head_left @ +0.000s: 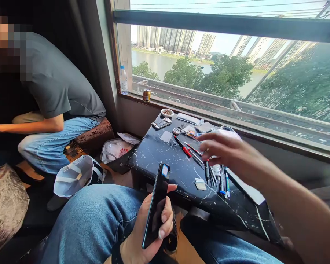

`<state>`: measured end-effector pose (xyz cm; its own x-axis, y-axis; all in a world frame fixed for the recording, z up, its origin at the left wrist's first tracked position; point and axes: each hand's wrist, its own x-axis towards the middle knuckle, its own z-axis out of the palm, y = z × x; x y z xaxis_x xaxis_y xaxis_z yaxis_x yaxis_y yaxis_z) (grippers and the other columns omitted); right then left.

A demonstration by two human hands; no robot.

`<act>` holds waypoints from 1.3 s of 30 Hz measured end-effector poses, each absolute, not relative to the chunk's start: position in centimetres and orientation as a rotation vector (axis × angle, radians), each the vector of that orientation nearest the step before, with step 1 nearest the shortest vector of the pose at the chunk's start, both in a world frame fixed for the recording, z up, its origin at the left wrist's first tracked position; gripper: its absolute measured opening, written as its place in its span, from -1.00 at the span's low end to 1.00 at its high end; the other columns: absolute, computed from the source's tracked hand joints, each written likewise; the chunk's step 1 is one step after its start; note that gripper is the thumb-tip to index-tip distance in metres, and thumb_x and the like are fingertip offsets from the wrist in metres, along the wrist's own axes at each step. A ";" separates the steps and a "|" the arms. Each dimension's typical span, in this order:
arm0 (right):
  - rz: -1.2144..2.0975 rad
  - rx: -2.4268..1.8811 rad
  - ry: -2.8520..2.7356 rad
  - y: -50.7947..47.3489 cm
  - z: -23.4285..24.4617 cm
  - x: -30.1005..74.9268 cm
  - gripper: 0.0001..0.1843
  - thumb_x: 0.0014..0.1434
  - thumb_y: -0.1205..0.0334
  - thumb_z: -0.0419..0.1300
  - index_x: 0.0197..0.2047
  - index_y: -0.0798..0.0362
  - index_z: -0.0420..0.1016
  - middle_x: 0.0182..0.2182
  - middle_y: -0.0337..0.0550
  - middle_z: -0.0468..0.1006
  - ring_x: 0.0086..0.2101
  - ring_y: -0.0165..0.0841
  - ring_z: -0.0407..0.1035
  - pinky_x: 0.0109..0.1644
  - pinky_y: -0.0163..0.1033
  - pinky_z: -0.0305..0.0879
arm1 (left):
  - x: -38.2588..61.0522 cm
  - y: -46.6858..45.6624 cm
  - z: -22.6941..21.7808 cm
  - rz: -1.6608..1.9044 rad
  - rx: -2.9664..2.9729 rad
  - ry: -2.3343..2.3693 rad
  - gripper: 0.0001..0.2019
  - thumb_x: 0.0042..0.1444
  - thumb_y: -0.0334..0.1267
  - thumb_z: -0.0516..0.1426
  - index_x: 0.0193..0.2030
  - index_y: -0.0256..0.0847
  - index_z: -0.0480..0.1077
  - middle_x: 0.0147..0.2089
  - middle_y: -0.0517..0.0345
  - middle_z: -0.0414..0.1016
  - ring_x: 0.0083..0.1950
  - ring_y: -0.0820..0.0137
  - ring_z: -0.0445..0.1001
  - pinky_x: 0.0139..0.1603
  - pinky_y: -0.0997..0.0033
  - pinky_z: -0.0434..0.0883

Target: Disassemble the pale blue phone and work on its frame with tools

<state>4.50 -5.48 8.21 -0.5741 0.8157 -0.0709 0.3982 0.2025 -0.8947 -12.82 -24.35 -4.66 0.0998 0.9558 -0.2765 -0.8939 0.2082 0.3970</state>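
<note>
My left hand (154, 229) grips a black smartphone (155, 205) upright on its edge, above my knee, with its screen turned away to the left. My right hand (227, 154) hangs open over a black marble table (165, 176), holding nothing, its fingers slightly curled. Just below those fingers lie several precision screwdrivers (216, 176) and red-handled tools (185, 148). Farther back on the table are a disassembled phone (161, 124), a small round tin (167, 112) and some small plastic packets (189, 131).
A person in a grey T-shirt and jeans (52, 102) sits hunched at the left. White plastic bags (77, 176) lie on the floor by the table. A water bottle (123, 80) and a drink can (146, 95) stand on the window sill behind the table.
</note>
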 end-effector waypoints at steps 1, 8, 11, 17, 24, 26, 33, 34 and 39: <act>1.522 -1.119 -2.144 -7.1 7.3 2.3 -0.36 0.16 -0.21 0.29 0.20 -0.04 0.45 -0.06 0.00 0.59 -0.24 -0.20 0.54 -0.29 -0.15 0.49 | -12.7 -24.4 -4.6 1.385 0.152 0.573 -0.65 0.32 -0.14 0.05 0.08 -0.31 0.46 -0.54 0.32 0.20 -0.69 0.66 0.07 -0.61 0.55 -0.05; 1.814 -0.954 -2.221 -11.5 3.5 -1.6 -0.38 0.28 -0.01 0.24 0.35 -0.07 0.30 -0.26 -0.16 0.64 -0.22 -0.25 0.52 -0.18 -0.21 0.40 | -12.3 -24.4 -5.2 1.449 0.276 0.839 -0.54 0.21 0.19 0.13 -0.37 -0.22 0.30 -0.56 0.33 0.18 -0.67 0.66 0.01 -0.65 0.56 -0.09; 1.870 -0.879 -2.204 -10.9 2.7 -1.3 -0.39 0.25 -0.03 0.27 0.32 -0.07 0.36 -0.25 -0.18 0.63 -0.23 -0.28 0.48 -0.17 -0.23 0.37 | -12.3 -24.2 -5.6 1.460 0.261 0.894 -0.56 0.21 0.18 0.14 -0.32 -0.21 0.32 -0.57 0.36 0.15 -0.68 0.65 -0.02 -0.68 0.58 -0.09; 1.950 -0.826 -2.133 -10.6 2.1 -1.2 -0.42 0.20 0.05 0.31 0.28 -0.14 0.40 0.12 -0.13 0.51 -0.13 -0.28 0.46 -0.05 -0.21 0.41 | -12.3 -24.0 -5.4 1.459 0.187 0.965 -0.56 0.16 0.19 0.20 -0.30 -0.20 0.34 -0.57 0.37 0.16 -0.64 0.63 -0.03 -0.68 0.62 -0.01; 1.864 -0.900 -2.227 -10.4 2.2 -1.2 -0.49 0.15 0.17 0.25 0.19 -0.08 0.46 0.08 -0.16 0.55 -0.06 -0.20 0.47 0.01 -0.18 0.40 | -12.1 -24.0 -5.3 1.477 0.271 1.094 -0.57 0.16 0.14 0.23 -0.41 -0.22 0.36 -0.55 0.32 0.25 -0.62 0.63 0.07 -0.67 0.61 0.02; 1.850 -0.916 -2.237 -10.3 2.1 -1.1 -0.48 0.12 0.20 0.24 0.18 -0.07 0.47 0.03 -0.16 0.57 -0.10 -0.21 0.47 -0.02 -0.18 0.41 | -12.0 -24.0 -5.5 1.466 0.266 1.122 -0.57 0.15 0.14 0.24 -0.39 -0.23 0.38 -0.55 0.32 0.25 -0.63 0.63 0.07 -0.68 0.60 0.01; 1.834 -0.977 -2.242 -10.3 2.1 -0.9 -0.47 0.09 0.22 0.24 0.17 -0.02 0.48 0.05 -0.14 0.56 -0.06 -0.21 0.46 0.00 -0.19 0.38 | -11.8 -23.9 -6.2 1.426 0.282 1.217 -0.54 0.13 0.20 0.22 -0.37 -0.22 0.38 -0.56 0.33 0.26 -0.63 0.61 0.08 -0.66 0.61 0.04; 1.835 -0.981 -2.246 -10.3 2.1 -1.0 -0.47 0.09 0.22 0.24 0.17 -0.01 0.48 0.04 -0.14 0.57 -0.06 -0.21 0.46 0.00 -0.20 0.37 | -11.8 -23.9 -6.2 1.421 0.290 1.238 -0.53 0.13 0.21 0.22 -0.41 -0.22 0.37 -0.57 0.32 0.26 -0.63 0.61 0.09 -0.67 0.60 0.03; 1.866 -0.963 -2.228 -10.2 2.0 -1.1 -0.41 0.07 0.27 0.22 0.21 0.02 0.46 -0.02 -0.14 0.60 -0.05 -0.21 0.46 0.00 -0.20 0.37 | -11.9 -23.8 -6.2 1.422 0.290 1.291 -0.54 0.11 0.20 0.24 -0.40 -0.23 0.42 -0.60 0.31 0.26 -0.64 0.60 0.11 -0.67 0.56 0.02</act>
<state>-1.13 -10.17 2.01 -0.7992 0.5060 -0.3244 0.4081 0.0605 -0.9109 -11.86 -23.81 -6.16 -0.3322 0.8175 -0.4704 -0.5471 0.2392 0.8022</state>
